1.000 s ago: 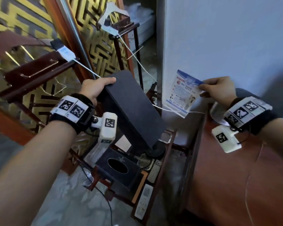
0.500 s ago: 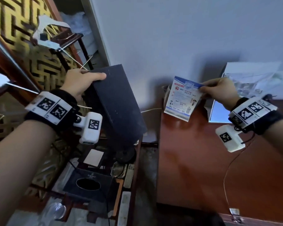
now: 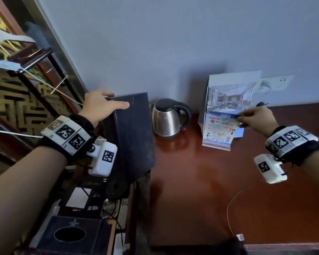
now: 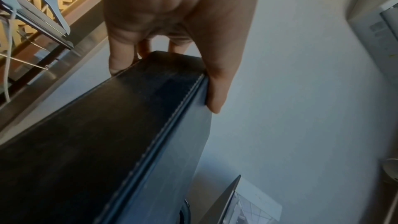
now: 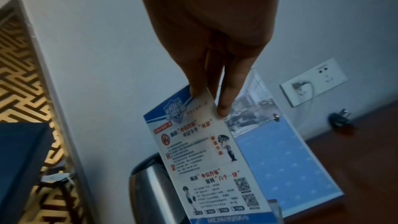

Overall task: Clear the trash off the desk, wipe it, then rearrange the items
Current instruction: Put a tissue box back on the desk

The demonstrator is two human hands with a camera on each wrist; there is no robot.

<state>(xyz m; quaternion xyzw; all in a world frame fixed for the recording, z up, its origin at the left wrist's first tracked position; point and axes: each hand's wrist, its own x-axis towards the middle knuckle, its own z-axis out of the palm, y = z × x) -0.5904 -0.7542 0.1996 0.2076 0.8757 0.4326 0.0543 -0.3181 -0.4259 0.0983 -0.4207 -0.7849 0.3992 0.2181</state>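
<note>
I note my left hand (image 3: 99, 105), at centre left of the head frame, clamped over the top edge of a black folder (image 3: 132, 133), thumb on the near face; it is held tilted and clear of the red-brown desk (image 3: 191, 190), presumably to free the surface for rearranging. My right hand (image 3: 258, 118), at centre right, pinches the top of a printed card (image 3: 220, 127), which hangs just in front of the clear display stand (image 3: 217, 145) at the back of the desk; I judge it is bound for that stand. A steel kettle (image 3: 166, 120) sits between folder and card. The left wrist view alone shows fingers curled behind the folder's stitched spine. The right wrist view alone shows the card's QR codes (image 5: 244, 184) and a loose plug (image 5: 339, 117) under the wall socket (image 5: 312, 83)
</note>
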